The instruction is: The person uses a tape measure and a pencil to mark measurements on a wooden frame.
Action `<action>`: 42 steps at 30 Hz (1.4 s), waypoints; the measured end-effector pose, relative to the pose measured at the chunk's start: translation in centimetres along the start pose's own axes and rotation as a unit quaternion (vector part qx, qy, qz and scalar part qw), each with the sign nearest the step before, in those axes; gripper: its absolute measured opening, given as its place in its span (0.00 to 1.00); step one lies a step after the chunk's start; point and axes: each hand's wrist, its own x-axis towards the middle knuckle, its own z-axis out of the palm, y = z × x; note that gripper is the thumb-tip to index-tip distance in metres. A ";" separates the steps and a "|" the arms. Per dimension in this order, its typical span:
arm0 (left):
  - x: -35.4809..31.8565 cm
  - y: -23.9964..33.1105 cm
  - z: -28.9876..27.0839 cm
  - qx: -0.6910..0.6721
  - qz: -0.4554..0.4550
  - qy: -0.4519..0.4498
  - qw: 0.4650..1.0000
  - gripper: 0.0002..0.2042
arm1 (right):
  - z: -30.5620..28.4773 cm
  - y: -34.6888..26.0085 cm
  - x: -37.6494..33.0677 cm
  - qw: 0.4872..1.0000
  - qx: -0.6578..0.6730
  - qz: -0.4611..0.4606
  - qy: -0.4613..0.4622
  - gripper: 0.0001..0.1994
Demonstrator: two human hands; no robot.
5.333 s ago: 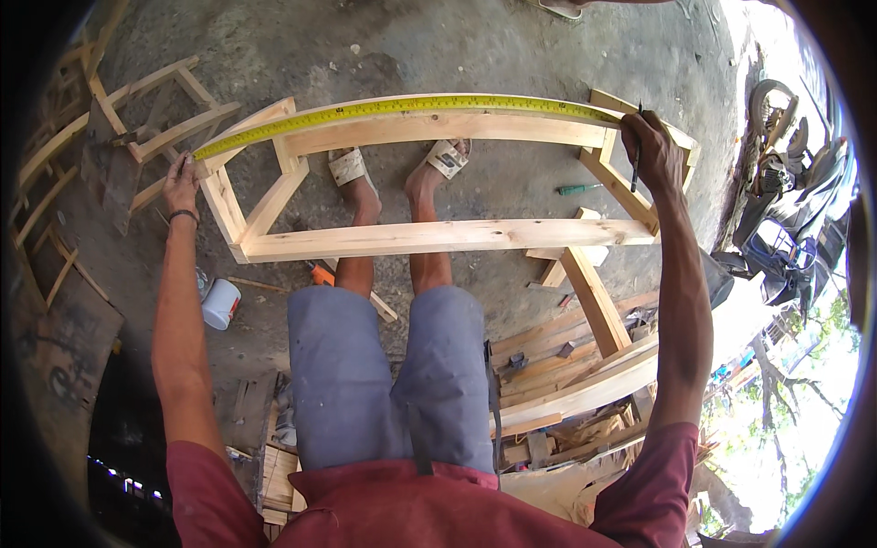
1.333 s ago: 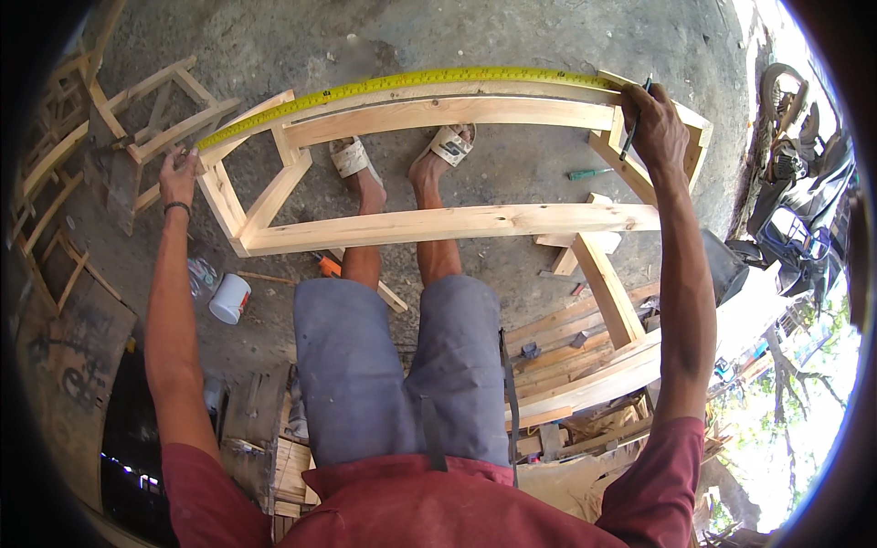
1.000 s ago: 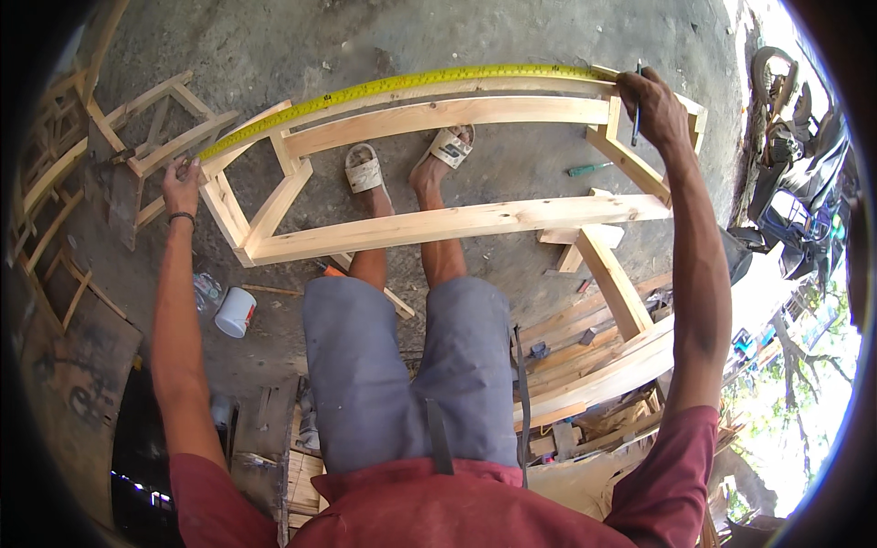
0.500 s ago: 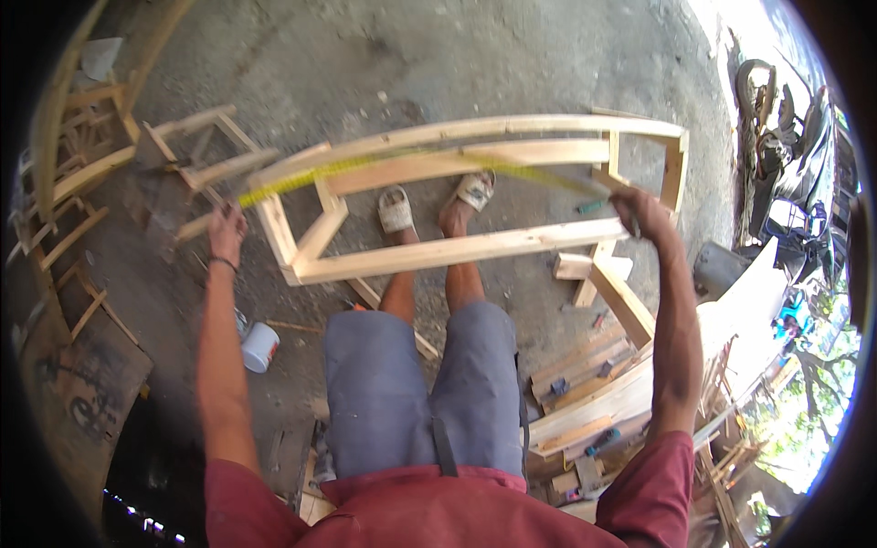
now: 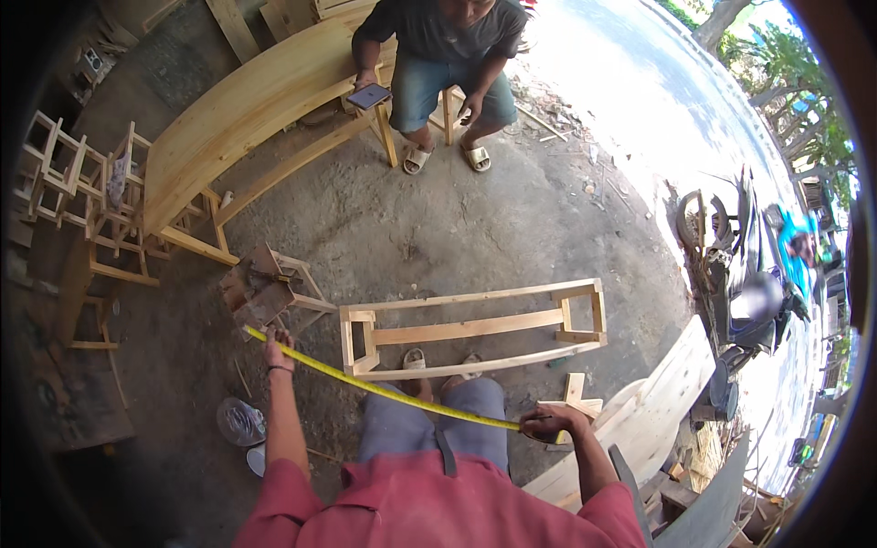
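A yellow measuring tape [image 5: 393, 393] is drawn out in front of my lap, sagging a little between my two hands. My left hand [image 5: 278, 351] grips its blade close to the free end, beside a small wooden stool frame [image 5: 309, 290]. On the other side, my right hand [image 5: 546, 421] is closed round the tape's case, which the fingers mostly hide; a thin dark stick-like thing also shows there. Beyond the tape a long pale wooden frame [image 5: 475, 369] stands on the floor over my feet, apart from both hands.
Ahead, a person [image 5: 438, 46] sits holding a dark flat device [image 5: 369, 97] by a long wooden table [image 5: 247, 100]. Stool frames [image 5: 68, 173] are stacked at left. A clear plastic container [image 5: 241, 422] stands near my left arm. Wide boards [image 5: 653, 402] and a motorcycle [image 5: 754, 283] are at right.
The view has tilted up, bringing the seated person and table in. My hands and the tape have come back from over the wooden frame toward my lap.
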 end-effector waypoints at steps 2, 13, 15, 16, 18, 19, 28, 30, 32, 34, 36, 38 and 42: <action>-5.7 -1.4 4.4 -0.017 0.009 0.026 0.999 0.10 | 2.5 -2.2 -1.5 0.993 -0.032 -0.097 0.052 0.15; -40.3 -15.9 13.8 0.210 -0.057 -0.390 0.895 0.18 | 14.7 -11.1 -0.1 0.870 0.421 -0.131 0.221 0.17; -42.5 -17.5 11.7 0.285 -0.052 -0.456 0.842 0.17 | 17.9 -11.2 0.9 0.775 0.503 -0.194 0.328 0.16; -43.4 -17.7 11.2 0.316 -0.059 -0.479 0.817 0.16 | 19.3 -11.0 1.3 0.717 0.538 -0.220 0.384 0.16; -45.1 -18.1 9.7 0.358 -0.115 -0.511 0.773 0.15 | 22.5 -10.6 2.1 0.656 0.600 -0.186 0.419 0.17; -45.4 -18.1 9.1 0.368 -0.155 -0.513 0.760 0.15 | 24.2 -10.1 2.3 0.626 0.626 -0.169 0.433 0.17; -44.4 -20.2 1.7 0.550 -0.217 -0.529 0.609 0.16 | 31.7 -7.1 2.3 0.608 0.719 -0.066 0.330 0.22; -44.0 -20.0 0.8 0.563 -0.183 -0.513 0.622 0.18 | 31.8 -4.5 2.7 0.661 0.668 -0.027 0.342 0.23; -42.6 -19.2 0.9 0.585 -0.155 -0.555 0.570 0.18 | 31.3 -1.7 2.6 0.691 0.613 0.018 0.384 0.25; -41.8 -18.2 1.2 0.586 -0.209 -0.553 0.554 0.17 | 29.5 -0.6 2.6 0.654 0.577 -0.003 0.489 0.25; -40.0 -17.3 2.2 0.606 -0.210 -0.555 0.531 0.17 | 26.1 -0.1 2.7 0.613 0.578 -0.026 0.538 0.25; -38.6 -15.0 4.8 0.650 -0.184 -0.564 0.474 0.17 | 21.1 -0.3 2.5 0.571 0.621 -0.048 0.535 0.24; -31.1 -13.6 5.8 0.689 -0.145 -0.586 0.400 0.18 | 12.5 1.9 6.1 0.496 0.668 -0.023 0.555 0.19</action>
